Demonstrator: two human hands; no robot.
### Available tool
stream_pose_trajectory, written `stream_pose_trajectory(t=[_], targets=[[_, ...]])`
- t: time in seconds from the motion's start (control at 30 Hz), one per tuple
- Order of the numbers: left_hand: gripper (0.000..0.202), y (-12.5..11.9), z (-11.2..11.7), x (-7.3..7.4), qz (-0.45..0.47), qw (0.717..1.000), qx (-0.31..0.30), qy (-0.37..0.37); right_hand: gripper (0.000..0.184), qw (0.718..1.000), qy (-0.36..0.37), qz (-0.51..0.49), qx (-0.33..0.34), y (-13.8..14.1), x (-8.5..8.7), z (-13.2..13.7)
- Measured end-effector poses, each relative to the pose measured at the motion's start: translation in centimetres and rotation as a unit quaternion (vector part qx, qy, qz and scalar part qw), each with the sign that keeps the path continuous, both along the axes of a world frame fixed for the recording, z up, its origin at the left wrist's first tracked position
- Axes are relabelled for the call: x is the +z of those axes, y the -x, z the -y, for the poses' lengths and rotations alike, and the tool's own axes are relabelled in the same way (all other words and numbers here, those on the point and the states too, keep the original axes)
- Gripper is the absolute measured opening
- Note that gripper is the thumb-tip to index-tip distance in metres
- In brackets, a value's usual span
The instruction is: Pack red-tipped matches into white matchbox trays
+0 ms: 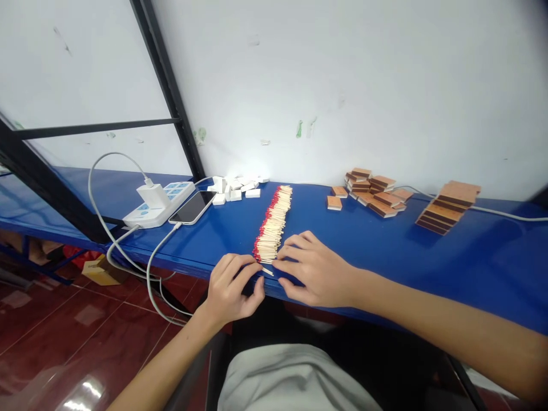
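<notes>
- Matchsticks [272,225]: long packed row on the blue table [411,251], near end close to the front edge, between the two hands.
- Front edge: runs under both hands; dark gap and red tiled floor [128,325] below it. Little tabletop between hands and edge.
- Room: blue surface shows right of the row, wide, past the right forearm and back to the matchboxes. Left side is a narrower strip, up to the phone.
- Left hand [234,288]: at the edge, fingers bent, thumb and index apart. Index tip at one end of a loose stick [268,272]; cannot tell if it touches.
- Right hand [314,268]: fingers curled, thumb spread off the index. Index tip near the stick's other end, other fingers against or just beside the row's near right side.
- Loose stick lies just in front of the row, between the hands' fingertips.
- Row: red heads left, pale ends right, running back toward the wall.
- Left, in the way: white cable [148,271] droops over the edge from the phone [193,208]; power strip [174,196] beside it, with a white charger [154,197] plugged in.
- Right: tilted stack of matchboxes [449,206], well apart from the row; a loose heap [377,194] nearer to it, two boxes lying beside the heap.
- Back left: small white pieces [236,195] bunched near the row's far end.
- Behind: white wall [342,85], black frame [165,74] at left.
</notes>
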State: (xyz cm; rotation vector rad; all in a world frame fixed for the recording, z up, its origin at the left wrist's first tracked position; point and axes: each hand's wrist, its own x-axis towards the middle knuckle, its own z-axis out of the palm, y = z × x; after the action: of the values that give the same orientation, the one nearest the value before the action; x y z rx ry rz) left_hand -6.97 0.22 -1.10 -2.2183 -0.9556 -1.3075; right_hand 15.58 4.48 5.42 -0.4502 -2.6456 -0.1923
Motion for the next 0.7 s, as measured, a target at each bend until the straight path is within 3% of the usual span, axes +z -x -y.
stream_pose_trajectory(t=[0.3, 0.7], targets=[[0.024, 0.04, -0.01, -0.32, 0.003, 1.0, -0.029, -0.011, 0.024, 1.0, 0.006, -0.011, -0.003, -0.09, -0.13, 0.18], [0.025, 0.12, -0.33, -0.57, -0.015, 0.999, 0.007, -0.045, 0.026, 1.0, -0.007, 0.007, 0.007, -0.11, 0.08, 0.13]])
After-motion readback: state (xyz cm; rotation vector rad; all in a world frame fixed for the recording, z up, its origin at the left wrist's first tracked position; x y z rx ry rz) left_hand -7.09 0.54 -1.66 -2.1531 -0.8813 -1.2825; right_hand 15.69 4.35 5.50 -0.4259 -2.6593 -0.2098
